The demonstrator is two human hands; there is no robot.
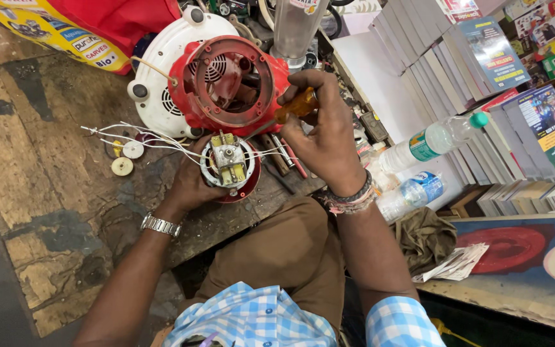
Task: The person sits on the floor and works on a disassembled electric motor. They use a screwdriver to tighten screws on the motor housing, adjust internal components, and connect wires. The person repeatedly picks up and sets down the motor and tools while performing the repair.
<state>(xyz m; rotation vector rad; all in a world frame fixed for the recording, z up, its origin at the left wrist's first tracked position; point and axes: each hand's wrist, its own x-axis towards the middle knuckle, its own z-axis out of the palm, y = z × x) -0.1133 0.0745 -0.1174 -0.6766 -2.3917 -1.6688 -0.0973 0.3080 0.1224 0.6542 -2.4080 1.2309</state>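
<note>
Head view: left hand (pixel 191 186) cupped under round metal motor core (pixel 229 164) with thin white wires (pixel 130 138), brush end upward, above scarred wooden bench (pixel 33 160) — right hand (pixel 325 138) closed on orange-handled screwdriver (pixel 293 107), shaft aimed down-left at core — likely dense, rigid, wires fragile, best gripped by rim.

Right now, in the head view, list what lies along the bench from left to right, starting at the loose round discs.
Two round discs → left hand → small motor with white wires → right hand gripping an orange-handled screwdriver → two plastic water bottles → rows of stacked books.
</note>
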